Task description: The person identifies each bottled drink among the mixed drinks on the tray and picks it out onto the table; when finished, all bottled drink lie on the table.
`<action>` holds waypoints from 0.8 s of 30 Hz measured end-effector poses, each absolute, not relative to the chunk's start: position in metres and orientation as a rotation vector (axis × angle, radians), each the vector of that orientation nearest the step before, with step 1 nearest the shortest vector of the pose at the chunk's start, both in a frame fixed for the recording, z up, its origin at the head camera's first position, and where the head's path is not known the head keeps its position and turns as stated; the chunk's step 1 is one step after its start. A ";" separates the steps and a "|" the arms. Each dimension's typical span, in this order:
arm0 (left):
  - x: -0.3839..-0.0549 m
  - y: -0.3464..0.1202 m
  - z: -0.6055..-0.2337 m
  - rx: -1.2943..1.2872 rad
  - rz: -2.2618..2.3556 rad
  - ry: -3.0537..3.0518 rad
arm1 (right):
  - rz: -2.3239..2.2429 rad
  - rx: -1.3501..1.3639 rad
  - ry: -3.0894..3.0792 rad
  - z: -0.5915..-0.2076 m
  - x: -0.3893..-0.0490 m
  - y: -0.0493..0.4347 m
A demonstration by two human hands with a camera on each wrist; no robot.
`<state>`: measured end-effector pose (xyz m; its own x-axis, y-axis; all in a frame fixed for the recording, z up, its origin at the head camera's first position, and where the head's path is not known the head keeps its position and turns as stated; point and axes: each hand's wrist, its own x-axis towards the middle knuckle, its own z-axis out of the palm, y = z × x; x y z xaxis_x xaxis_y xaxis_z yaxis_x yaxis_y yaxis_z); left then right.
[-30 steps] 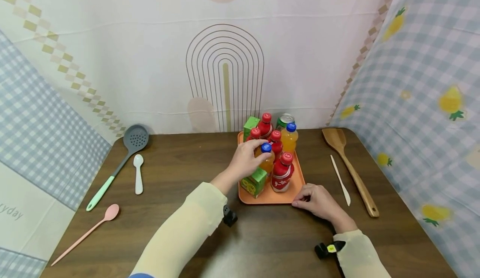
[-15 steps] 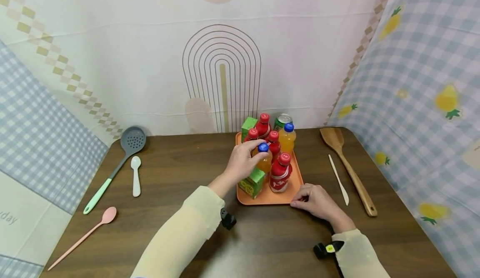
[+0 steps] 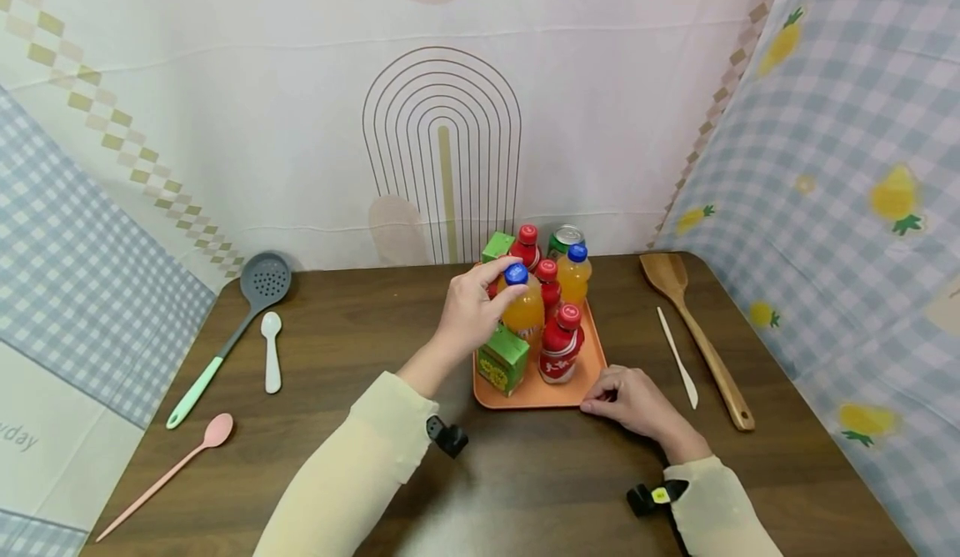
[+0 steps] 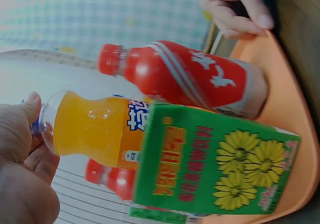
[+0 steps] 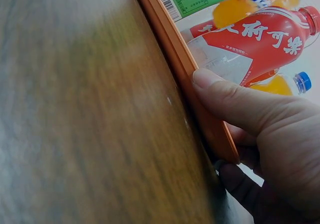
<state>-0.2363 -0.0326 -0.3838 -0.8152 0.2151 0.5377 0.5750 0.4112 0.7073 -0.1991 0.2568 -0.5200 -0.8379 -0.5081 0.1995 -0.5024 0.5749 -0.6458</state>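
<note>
My left hand (image 3: 467, 311) pinches an orange-soda bottle (image 3: 522, 311) by its blue cap and neck. The bottle is upright and raised among the drinks on the orange tray (image 3: 547, 397). In the left wrist view a green drink carton (image 4: 220, 164) with yellow flowers covers the bottle's lower part. Beside it stands a red-labelled bottle (image 3: 561, 353). At the tray's front right corner, my right hand (image 3: 636, 407) holds the rim, its thumb (image 5: 212, 81) on the inner side and fingers under the outside.
Farther back on the tray are another carton (image 3: 498, 247), more red-capped bottles, a second orange-soda bottle (image 3: 574, 278) and a can (image 3: 566, 242). Left on the table lie a skimmer (image 3: 266, 280), a white spoon (image 3: 272, 353) and a pink spoon (image 3: 217, 430); right, a knife (image 3: 678, 361) and wooden turner (image 3: 701, 336).
My left hand has lifted the orange-soda bottle up and slightly left; more of its body shows above the carton. The right hand stays at the tray corner.
</note>
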 end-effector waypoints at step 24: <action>-0.212 -0.137 -0.363 -0.497 -1.230 -2.223 | -1.070 -0.817 2.780 -0.519 -0.201 0.257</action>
